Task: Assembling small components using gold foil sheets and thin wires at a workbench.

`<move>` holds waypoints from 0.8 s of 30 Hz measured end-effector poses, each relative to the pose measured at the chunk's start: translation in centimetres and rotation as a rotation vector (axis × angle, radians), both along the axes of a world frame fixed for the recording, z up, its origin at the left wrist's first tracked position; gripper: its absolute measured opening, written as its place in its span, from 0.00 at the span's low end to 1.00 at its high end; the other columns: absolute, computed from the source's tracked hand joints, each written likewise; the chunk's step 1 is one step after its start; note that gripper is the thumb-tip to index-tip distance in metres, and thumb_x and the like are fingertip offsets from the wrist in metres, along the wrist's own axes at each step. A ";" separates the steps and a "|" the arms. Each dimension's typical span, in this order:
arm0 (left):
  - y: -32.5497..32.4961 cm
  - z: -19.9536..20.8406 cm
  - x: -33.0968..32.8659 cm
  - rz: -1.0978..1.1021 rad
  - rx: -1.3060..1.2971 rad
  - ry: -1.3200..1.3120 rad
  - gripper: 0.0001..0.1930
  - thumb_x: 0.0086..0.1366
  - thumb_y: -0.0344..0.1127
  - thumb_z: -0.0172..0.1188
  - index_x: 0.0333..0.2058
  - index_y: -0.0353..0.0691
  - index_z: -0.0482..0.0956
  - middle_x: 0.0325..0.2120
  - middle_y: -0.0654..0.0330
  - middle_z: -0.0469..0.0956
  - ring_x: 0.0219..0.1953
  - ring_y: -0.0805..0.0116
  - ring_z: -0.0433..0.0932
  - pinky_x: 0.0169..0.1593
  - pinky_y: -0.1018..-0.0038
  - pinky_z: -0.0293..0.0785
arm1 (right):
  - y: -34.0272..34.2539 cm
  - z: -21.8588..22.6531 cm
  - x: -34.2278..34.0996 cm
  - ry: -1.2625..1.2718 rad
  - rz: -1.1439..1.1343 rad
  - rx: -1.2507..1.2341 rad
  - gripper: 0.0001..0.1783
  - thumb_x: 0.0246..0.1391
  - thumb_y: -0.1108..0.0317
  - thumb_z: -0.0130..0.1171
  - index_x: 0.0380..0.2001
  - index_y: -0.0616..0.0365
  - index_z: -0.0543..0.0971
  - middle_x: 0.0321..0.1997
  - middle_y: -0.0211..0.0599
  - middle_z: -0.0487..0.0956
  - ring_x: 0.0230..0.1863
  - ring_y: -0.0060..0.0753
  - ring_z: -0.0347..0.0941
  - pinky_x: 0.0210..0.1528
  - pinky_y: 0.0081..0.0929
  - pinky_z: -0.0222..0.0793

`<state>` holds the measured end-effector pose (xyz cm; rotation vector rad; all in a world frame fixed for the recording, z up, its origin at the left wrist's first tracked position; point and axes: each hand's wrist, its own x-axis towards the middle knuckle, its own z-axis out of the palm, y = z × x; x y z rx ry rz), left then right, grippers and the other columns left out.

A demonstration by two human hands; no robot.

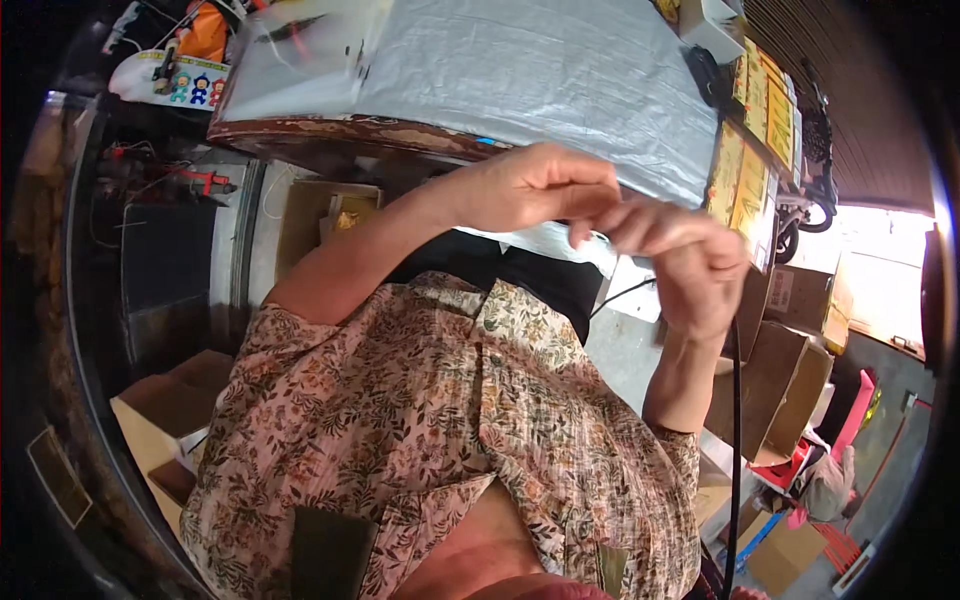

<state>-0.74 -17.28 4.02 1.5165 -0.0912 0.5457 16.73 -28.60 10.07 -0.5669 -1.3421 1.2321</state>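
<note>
My left hand [555,190] and my right hand [700,262] meet in front of my chest, close to the near edge of the table [560,70]. The left fingers curl inward, with thumb and fingertips brought together. My right fingers are bent toward the left fingertips and partly smeared by motion. Both hands look closed in a pinch. Whatever sits between the fingertips, if anything, is too small or hidden to make out. A grey plastic sheet [500,60] covers the tabletop just beyond the hands.
A red-handled tool [297,40] lies on the table's far left. Yellow boxes [765,105] stand along its right end. A black cable [737,440] hangs beside my right arm. Cardboard boxes [770,385] are stacked at right, with another carton [170,410] at left.
</note>
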 end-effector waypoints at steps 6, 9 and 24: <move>1.9 3.1 -2.4 0.042 -0.075 0.164 0.14 0.75 0.37 0.49 0.31 0.37 0.75 0.25 0.63 0.75 0.29 0.77 0.78 0.33 0.78 0.73 | 0.3 2.8 -0.6 -0.961 -0.361 -0.404 0.13 0.57 0.81 0.54 0.45 0.66 0.81 0.44 0.48 0.83 0.37 0.28 0.78 0.42 0.29 0.73; 1.8 2.8 -1.9 -0.038 -0.118 0.093 0.15 0.75 0.39 0.47 0.31 0.37 0.75 0.25 0.64 0.75 0.29 0.77 0.76 0.33 0.80 0.68 | 0.2 2.5 -0.2 -0.196 0.009 -0.068 0.18 0.56 0.77 0.46 0.45 0.74 0.79 0.42 0.53 0.82 0.42 0.39 0.81 0.51 0.37 0.75; 2.3 4.1 -2.9 0.109 -0.072 0.144 0.14 0.73 0.37 0.50 0.31 0.34 0.76 0.24 0.64 0.75 0.23 0.78 0.75 0.29 0.81 0.70 | 2.2 4.1 -1.9 -0.755 -0.546 0.025 0.31 0.61 0.67 0.59 0.64 0.69 0.65 0.69 0.55 0.65 0.71 0.42 0.60 0.72 0.37 0.53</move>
